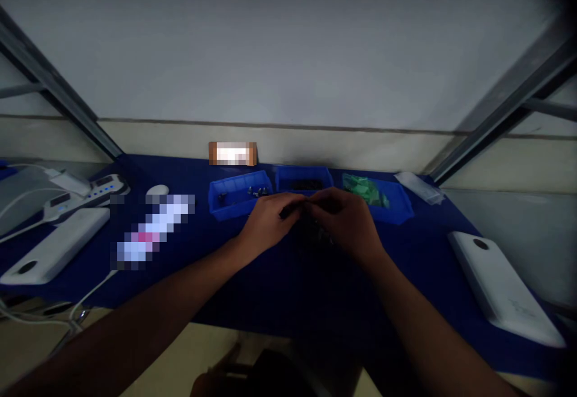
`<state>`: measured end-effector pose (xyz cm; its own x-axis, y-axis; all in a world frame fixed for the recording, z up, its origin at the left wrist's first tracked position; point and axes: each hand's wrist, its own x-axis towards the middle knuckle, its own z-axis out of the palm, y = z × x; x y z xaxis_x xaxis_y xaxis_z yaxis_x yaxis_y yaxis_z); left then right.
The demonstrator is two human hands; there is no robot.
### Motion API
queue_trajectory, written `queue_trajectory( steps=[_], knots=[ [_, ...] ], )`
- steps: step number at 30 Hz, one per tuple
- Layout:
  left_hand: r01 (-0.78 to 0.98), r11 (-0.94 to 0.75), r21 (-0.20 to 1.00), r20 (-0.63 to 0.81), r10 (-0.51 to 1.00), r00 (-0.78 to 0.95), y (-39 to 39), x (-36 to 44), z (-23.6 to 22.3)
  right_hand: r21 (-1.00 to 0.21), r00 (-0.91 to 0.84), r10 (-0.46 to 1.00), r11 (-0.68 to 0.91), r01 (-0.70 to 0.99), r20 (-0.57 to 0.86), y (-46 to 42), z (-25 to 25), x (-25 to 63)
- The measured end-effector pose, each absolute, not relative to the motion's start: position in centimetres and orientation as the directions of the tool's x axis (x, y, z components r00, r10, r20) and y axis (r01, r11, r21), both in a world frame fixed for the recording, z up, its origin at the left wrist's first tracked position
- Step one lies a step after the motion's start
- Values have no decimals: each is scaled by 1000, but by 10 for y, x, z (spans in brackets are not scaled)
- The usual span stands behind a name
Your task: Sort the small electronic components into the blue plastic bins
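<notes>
My left hand and my right hand meet over the middle of a dark blue table, fingers pinched together on a small dark part that I cannot make out in the dim light. Just behind them stand three blue bins: the left bin holds a few small screws, the middle bin holds dark pieces, and the right bin holds green parts.
A white flat device lies at the right edge. Another white device and a power strip with blue lights and cables lie at the left. A clear bag rests at the back right. Metal frame struts rise on both sides.
</notes>
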<state>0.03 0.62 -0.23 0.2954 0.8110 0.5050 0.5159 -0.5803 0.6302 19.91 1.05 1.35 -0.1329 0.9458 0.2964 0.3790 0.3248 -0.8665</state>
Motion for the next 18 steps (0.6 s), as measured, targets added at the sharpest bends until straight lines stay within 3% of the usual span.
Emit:
queue_trajectory(
  steps=[7,14,18],
  knots=[
    [470,-558,684,518,825,225,8,-3,0,-847,-148,930,367,385,336,12,13,202],
    [291,-497,817,472,868,157,7,1,-3,-667,-283,835,549,504,473,8,12,199],
    [322,-477,817,463,877,124,6,2,-1,-619,-290,815,572,538,502,7,13,199]
  ],
)
